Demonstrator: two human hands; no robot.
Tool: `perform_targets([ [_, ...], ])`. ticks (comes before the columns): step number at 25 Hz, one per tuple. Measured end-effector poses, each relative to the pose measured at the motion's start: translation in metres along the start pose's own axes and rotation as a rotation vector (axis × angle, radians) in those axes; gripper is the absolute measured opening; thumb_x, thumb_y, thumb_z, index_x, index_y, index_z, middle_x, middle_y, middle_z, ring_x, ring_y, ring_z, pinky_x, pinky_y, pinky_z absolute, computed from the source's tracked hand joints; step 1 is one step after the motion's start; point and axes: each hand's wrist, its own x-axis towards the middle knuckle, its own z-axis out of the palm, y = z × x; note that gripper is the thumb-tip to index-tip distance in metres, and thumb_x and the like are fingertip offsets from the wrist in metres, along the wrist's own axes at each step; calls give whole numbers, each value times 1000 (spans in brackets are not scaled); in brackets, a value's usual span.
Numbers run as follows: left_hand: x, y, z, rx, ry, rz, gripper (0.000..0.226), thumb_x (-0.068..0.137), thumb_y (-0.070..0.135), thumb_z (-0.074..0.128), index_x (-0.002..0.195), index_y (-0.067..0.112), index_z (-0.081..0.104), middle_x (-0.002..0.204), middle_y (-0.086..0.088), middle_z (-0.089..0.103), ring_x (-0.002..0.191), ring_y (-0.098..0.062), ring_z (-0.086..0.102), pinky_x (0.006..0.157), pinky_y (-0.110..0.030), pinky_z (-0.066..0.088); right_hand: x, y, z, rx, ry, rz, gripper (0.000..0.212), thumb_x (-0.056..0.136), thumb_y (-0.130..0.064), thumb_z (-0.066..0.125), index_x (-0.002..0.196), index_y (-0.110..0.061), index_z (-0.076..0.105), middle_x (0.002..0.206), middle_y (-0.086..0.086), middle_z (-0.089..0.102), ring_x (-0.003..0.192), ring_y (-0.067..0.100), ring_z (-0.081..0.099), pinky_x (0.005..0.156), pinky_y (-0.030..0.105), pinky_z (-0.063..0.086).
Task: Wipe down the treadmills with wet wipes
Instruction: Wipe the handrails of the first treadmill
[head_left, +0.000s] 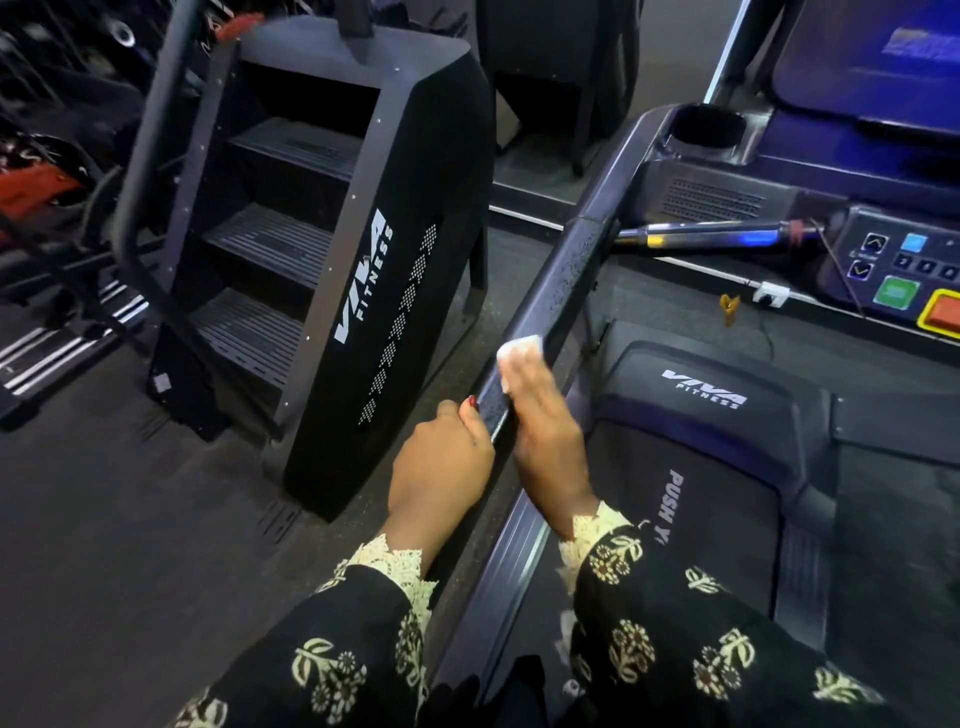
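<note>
Treadmill in matt black plastic, with a dark running belt and white lettering on its motor cover, is taking up the right half of the view. A tall black stair-climbing machine with ribbed steps is standing just beside it on the left. The treadmill's long dark grey handrail is running diagonally up towards a round cup holder and a button-covered control console. The left hand is steadying the near end of that handrail, its fingers curling round the outer side and the thumb lying on top. The right hand is lying along the rail with fingers straight, pressing a small white wet wipe flat against the top surface. The wipe is peeking out beyond the fingertips. Farther up, the rail is showing a fine speckling that could be moisture, though whether it is wet from wiping cannot be told. By the look of things, the job is sitting somewhere in its early part. One rail is being covered. The console, cup holder and motor cover are showing no sign of attention, the opposite rail is lying out of view, and any further treadmills are probably waiting too.
</note>
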Motion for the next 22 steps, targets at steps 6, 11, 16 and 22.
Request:
perform_targets([
  [6,-3,-1,-4,-32,-16,13,46,102,40,19,109,11,54,98,-16,65,86,-33,58,70,-36,41,61,40,-33,-182,-194,-148,41,92,-9,35,121,-3,62,128,13,59,125,26,50,111,32,30],
  [11,-4,-2,-6,-29,-21,20,45,103,39,20,110,12,55,101,-17,65,94,-36,60,71,-35,37,59,6,-24,-188,-552,-481,29,88,-7,50,110,-7,69,114,10,66,108,27,60,101,39,41],
  [16,-9,-6,-10,-95,-18,33,36,103,36,25,99,16,54,92,-12,66,76,-28,54,66,-33,36,78,46,-49,-163,-458,-308,34,96,-12,42,124,-11,62,133,5,57,131,11,42,115,34,25],
  [22,-9,-7,-12,-172,-8,-33,29,97,28,33,92,14,57,94,-18,66,88,-38,59,67,-36,38,102,-9,-23,-392,-871,-417,36,80,-7,46,103,-17,71,102,4,69,99,24,61,90,36,46],
])
